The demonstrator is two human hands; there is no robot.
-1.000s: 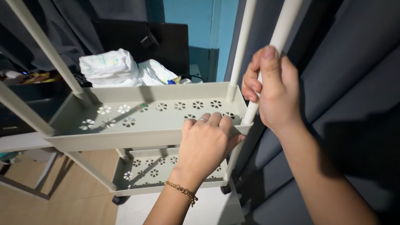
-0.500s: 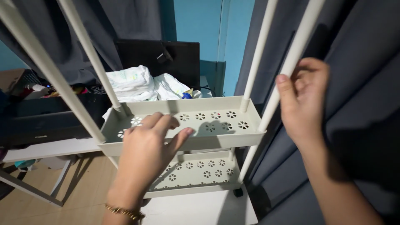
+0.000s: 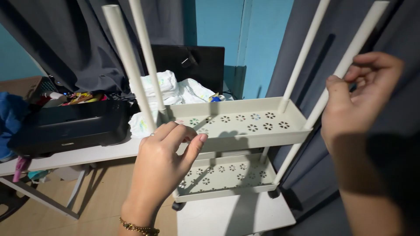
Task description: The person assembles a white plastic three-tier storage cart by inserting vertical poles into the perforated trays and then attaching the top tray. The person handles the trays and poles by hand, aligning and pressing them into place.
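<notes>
**Both hands at the poles of a cream cart**

Left hand (image 3: 164,155) half curled around front left pole (image 3: 129,65), loosely. Right hand (image 3: 356,100) pinching front right pole (image 3: 350,57). Upper tray (image 3: 245,140) just beside white worktop (image 3: 83,155); dark curtain (image 3: 393,26) close behind.

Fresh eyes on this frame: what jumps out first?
The pale tiered cart in the middle, with flower-shaped holes in its trays and four white poles rising from it. The left hand is at the front-left pole, and the right hand is at the front-right pole. Behind, a black printer sits on a white desk.
</notes>
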